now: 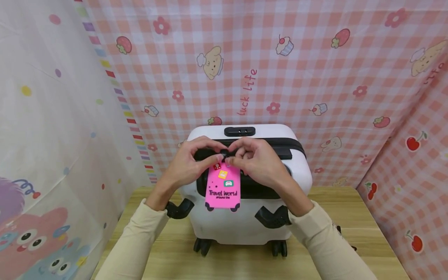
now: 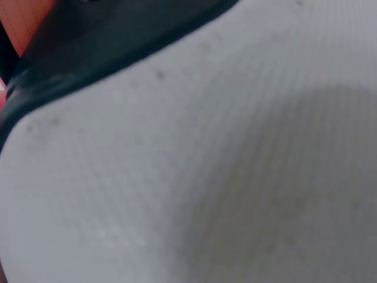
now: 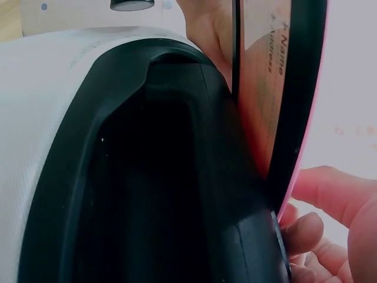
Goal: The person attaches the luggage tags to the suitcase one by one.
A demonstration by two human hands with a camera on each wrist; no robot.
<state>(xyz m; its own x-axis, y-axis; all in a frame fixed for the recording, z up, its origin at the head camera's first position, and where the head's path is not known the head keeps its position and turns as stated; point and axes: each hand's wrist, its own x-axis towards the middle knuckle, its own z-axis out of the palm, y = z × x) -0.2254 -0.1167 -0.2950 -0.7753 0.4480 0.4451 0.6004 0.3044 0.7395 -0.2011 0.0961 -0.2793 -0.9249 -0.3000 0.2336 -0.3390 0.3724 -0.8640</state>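
Note:
A pink luggage tag [image 1: 215,182] with "Travel World" lettering hangs in front of a white suitcase [image 1: 238,223], against its black side handle. At the tag's top, my left hand [image 1: 185,163] pinches the black strap [image 1: 225,153] between thumb and forefinger. My right hand [image 1: 260,161] pinches the same strap from the other side, its thumb at the tag's upper edge. In the right wrist view the tag [image 3: 265,88] appears edge-on with its name card, beside the black handle [image 3: 221,147]. Only the suitcase shell [image 2: 118,177] and black trim show in the left wrist view.
The suitcase stands on a wood-grain table [image 1: 161,241], its wheels [image 1: 203,245] towards me. A combination lock [image 1: 239,131] sits on its far edge. Behind hangs a pink checked curtain [image 1: 297,77]. A small dark item [image 1: 353,248] lies partly behind my right sleeve.

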